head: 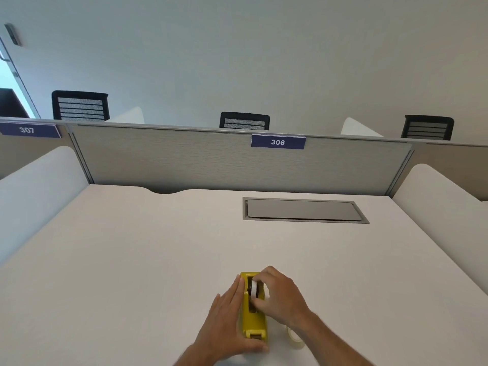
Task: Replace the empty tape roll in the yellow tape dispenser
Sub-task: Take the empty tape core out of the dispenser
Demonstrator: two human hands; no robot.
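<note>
Two bare forearms are entering from the 6 o'clock edge of the view and meeting over a yellow tape dispenser (253,317) that is sitting on the white desk (137,260) near its front edge. Its cutter end is pointing toward 6 o'clock and its rounded end toward 12 o'clock. The left hand (229,317) is lying flat and open against the dispenser's 9 o'clock side, fingers stretched toward 12 o'clock and thumb wrapping round the cutter end, bracing the body without gripping anything. The right hand (278,295) is reaching in from 3 o'clock, its fingertips pinching narrowly on a white roll (254,288) that is sitting in the dark slot on top of the dispenser. Whether the roll is seated or lifting, I cannot tell.

A clear tape roll (295,339) is lying on the desk just beside the dispenser at its 4 o'clock, partly hidden under the right wrist.

Open desk is spreading wide toward 9 and 10 o'clock and again toward 12 o'clock. At 1 o'clock, well apart from the hands, a grey cable hatch (303,210) is sitting flush in the surface. White side panels are closing the desk at 9 and 3 o'clock, and a grey partition (184,159) carrying a blue sign (278,142) reading 306 is closing it at 12 o'clock. Black chair backs are showing above the partition.
</note>
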